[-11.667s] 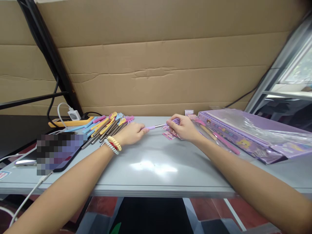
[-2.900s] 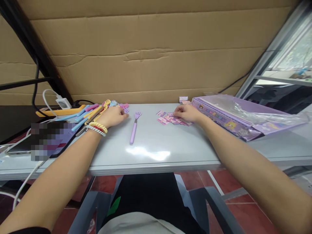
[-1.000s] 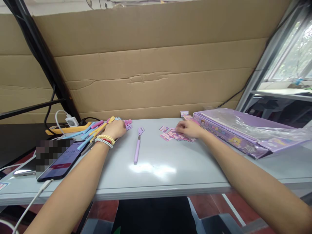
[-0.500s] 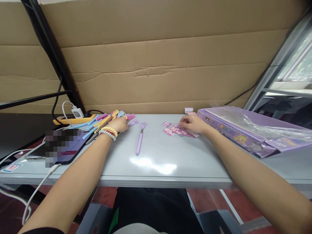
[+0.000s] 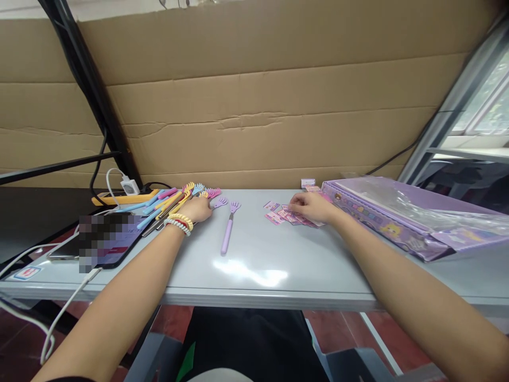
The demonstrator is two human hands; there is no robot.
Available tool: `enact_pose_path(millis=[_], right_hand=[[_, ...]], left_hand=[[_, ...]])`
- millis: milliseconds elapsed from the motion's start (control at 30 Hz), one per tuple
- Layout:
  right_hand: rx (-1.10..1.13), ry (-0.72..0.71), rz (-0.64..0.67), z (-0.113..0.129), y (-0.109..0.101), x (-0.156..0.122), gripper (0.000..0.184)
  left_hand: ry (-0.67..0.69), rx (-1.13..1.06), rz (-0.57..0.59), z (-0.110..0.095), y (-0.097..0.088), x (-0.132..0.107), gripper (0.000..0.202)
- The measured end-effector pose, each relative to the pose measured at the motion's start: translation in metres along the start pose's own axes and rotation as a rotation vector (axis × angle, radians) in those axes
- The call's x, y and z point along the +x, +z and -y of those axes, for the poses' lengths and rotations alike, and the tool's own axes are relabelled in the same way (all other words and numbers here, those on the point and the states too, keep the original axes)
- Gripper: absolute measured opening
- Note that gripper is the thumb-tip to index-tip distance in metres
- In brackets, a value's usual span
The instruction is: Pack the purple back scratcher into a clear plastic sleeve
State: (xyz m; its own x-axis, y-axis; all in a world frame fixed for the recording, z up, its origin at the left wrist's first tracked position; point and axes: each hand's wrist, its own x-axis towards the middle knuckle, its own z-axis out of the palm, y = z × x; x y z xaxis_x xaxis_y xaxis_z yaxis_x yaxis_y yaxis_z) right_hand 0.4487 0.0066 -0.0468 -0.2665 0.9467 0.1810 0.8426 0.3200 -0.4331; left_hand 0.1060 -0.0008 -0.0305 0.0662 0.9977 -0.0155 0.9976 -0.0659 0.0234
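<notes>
My left hand, wearing beaded and twisted bracelets, is curled down at the edge of a pile of colourful back scratchers. A purple claw head pokes out beyond its knuckles, and the rest of that back scratcher is hidden under the hand. Another purple back scratcher lies alone on the table between my hands, claw end away from me. My right hand rests on a spread of small pink printed cards, thumb and forefinger pinched at a card; its other fingers are curled.
On the right lies a purple box with clear plastic film. Small labels sit by its far corner. At left are a phone, white cables and a yellow power strip. Cardboard walls the table's back.
The view has tilted up slightly. My right hand has shifted a little left over the cards. My left hand stays nearly still by the purple claw head.
</notes>
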Motion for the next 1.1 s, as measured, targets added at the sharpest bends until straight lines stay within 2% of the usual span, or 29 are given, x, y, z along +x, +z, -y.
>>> enact_pose_path(millis=[433,900,1000,1100], right_hand=[[-0.005,-0.016,0.019,0.001,0.000,-0.001,0.024],[0.042,-0.026,-0.044,0.002,0.000,0.000,0.027],[0.025,-0.008,-0.144,0.002,-0.008,-0.002,0.035],[-0.035,0.145,-0.355,-0.004,-0.023,-0.005,0.045]], left_hand=[[-0.021,0.016,0.008,-0.003,-0.001,-0.003,0.033],[0.007,0.017,-0.006,-0.004,0.001,-0.003,0.038],[-0.006,0.022,-0.032,-0.004,0.002,-0.003,0.039],[-0.018,0.005,-0.119,-0.007,0.001,-0.004,0.042]])
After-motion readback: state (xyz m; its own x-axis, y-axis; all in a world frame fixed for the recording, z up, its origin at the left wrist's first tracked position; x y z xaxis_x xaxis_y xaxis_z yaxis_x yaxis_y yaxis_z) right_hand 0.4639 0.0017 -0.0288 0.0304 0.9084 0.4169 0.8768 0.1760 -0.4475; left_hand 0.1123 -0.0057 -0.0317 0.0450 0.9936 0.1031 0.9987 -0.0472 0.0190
